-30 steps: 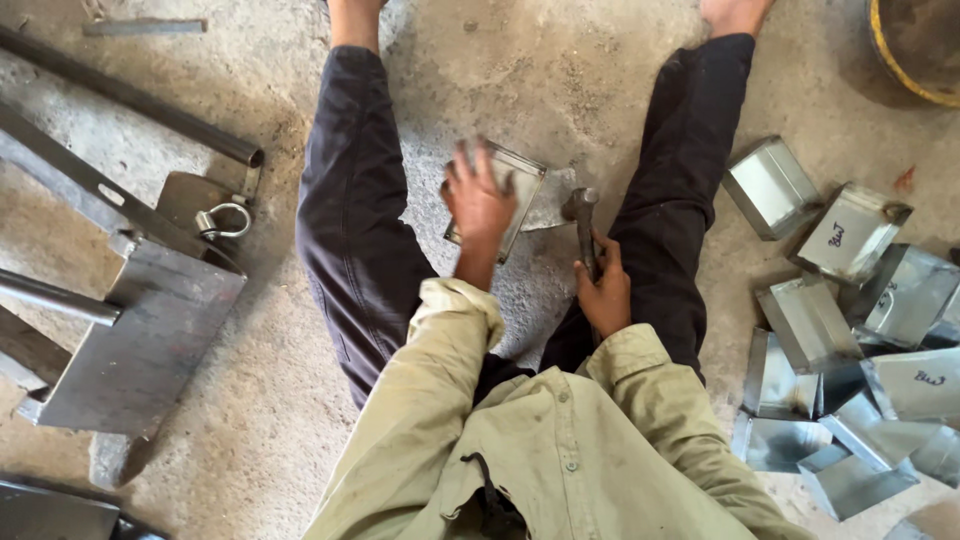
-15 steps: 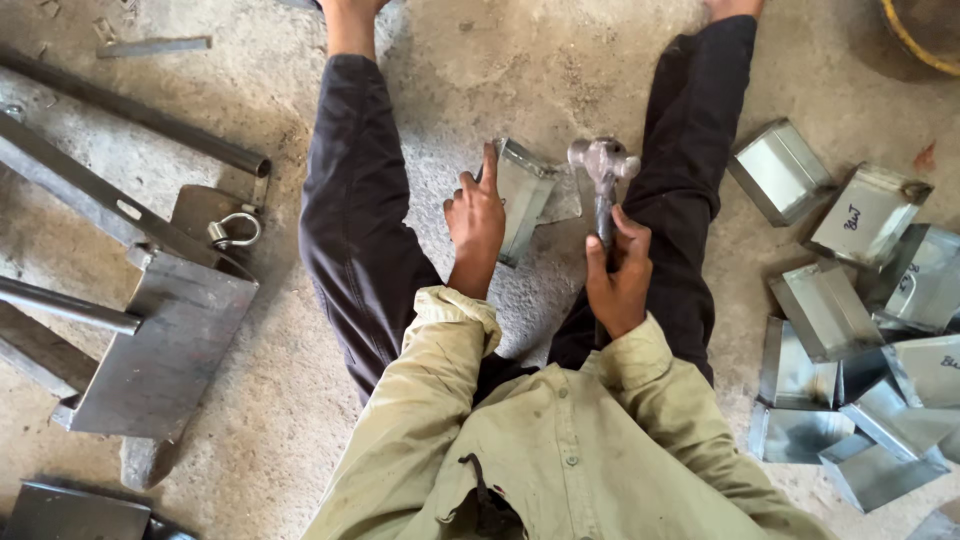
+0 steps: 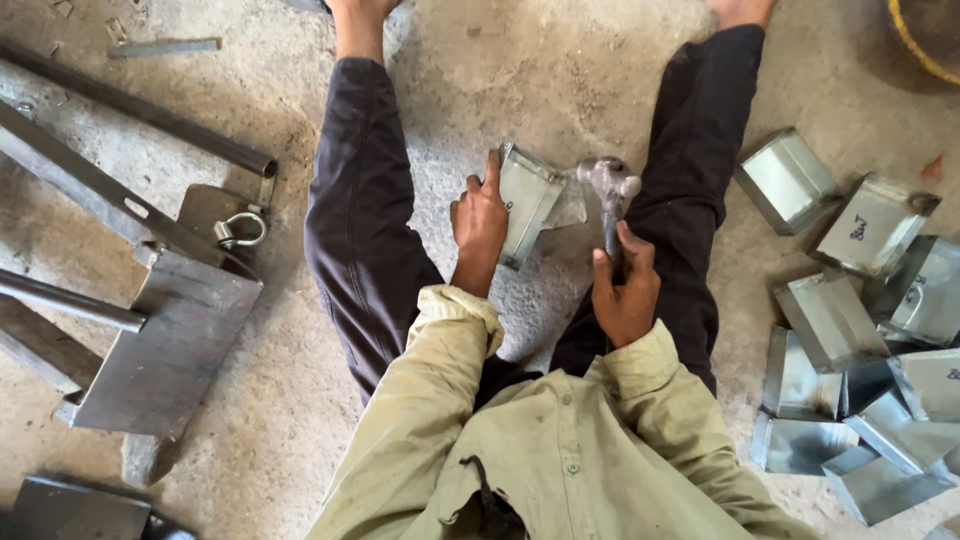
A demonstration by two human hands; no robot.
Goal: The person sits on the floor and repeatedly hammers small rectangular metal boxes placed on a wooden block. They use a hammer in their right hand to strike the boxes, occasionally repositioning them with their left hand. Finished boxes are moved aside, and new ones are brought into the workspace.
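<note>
I sit on a concrete floor with my legs spread. My left hand (image 3: 480, 218) holds a folded sheet-metal box piece (image 3: 530, 200) on its edge on the floor between my legs. My right hand (image 3: 626, 287) grips the handle of a hammer (image 3: 610, 190). The hammer's grey head is raised just right of the metal piece, close to its edge.
A pile of several similar shiny metal boxes (image 3: 860, 330) lies to the right. On the left are steel bars, a flat steel plate (image 3: 160, 350) and a shackle (image 3: 238, 232). A yellow-rimmed container (image 3: 925, 40) sits at the top right corner.
My left hand has turned the metal piece up onto its edge. My right hand has lifted the hammer from the floor and brought its head up beside the piece.
</note>
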